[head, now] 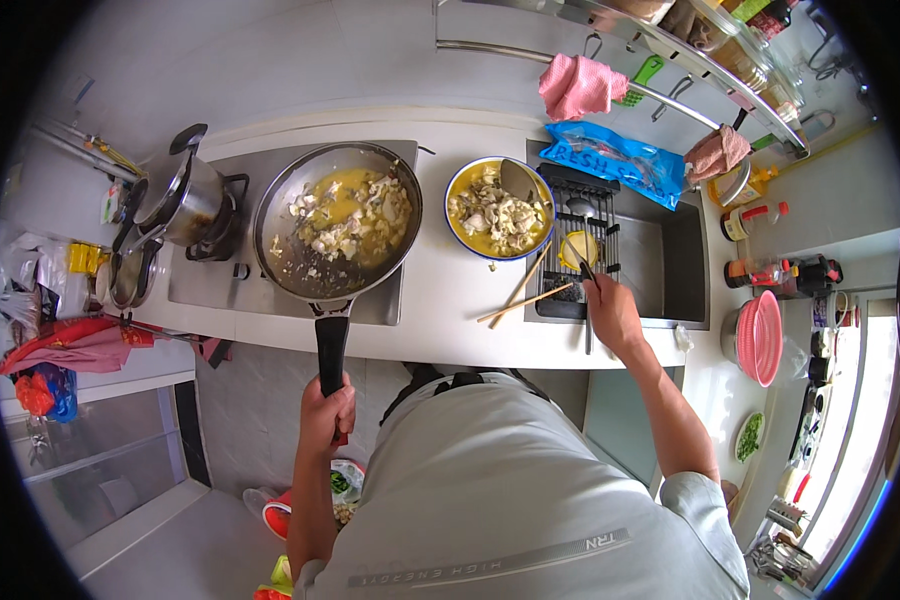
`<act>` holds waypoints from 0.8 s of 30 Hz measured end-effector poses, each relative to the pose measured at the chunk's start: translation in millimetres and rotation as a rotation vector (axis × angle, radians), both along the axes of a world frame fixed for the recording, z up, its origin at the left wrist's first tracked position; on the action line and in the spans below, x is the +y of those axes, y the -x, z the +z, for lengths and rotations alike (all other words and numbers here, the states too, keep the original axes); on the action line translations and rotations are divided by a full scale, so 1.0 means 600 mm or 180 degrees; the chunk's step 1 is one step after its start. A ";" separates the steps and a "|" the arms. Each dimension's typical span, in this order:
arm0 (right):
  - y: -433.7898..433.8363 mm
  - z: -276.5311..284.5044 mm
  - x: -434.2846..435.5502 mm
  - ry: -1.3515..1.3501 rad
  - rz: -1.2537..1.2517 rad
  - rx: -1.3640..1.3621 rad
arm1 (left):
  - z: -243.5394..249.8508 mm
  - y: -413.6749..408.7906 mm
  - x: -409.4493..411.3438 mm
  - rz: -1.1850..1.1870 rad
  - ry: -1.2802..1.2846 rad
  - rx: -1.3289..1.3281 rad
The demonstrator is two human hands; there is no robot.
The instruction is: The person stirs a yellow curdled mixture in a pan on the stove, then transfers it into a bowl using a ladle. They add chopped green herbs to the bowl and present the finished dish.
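Note:
My left hand (328, 409) is closed around the black handle (332, 349) of a frying pan (285, 255). The pan is tilted and holds chunky pale food (345, 232) in yellow broth. In my right hand (613, 311) is the dark handle of a spatula (520, 180). Its blade rests at the right side of a white bowl with a blue rim (450, 229), over the food. Similar pale pieces in broth (495, 217) fill that bowl. Two crossed chopsticks (521, 301) lie just right of the bowl, reaching onto the sink rack.
A ladle (581, 206) lies on the rack (611, 225) over the sink (649, 262). A blue food bag (619, 161) is behind it. A lidded steel pot (187, 195) stands on the left burner. Bottles (754, 221) and a pink basket (760, 337) line the right side.

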State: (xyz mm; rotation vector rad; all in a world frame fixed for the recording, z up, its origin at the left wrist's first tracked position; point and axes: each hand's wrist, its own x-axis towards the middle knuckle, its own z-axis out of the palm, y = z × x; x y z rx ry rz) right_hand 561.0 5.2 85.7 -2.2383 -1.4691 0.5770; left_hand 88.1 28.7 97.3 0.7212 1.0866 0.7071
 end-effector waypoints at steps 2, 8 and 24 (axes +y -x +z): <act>0.012 0.001 -0.012 -0.0196 -0.0039 -0.0287 | -0.009 0.001 0.010 0.0050 0.0065 -0.0045; 0.030 -0.010 -0.055 -0.0346 -0.0252 -0.0304 | -0.038 0.001 0.045 0.0057 -0.0096 -0.0135; 0.163 0.115 0.055 0.0225 -0.0890 0.3084 | -0.103 0.021 0.085 0.0001 -0.0048 -0.0484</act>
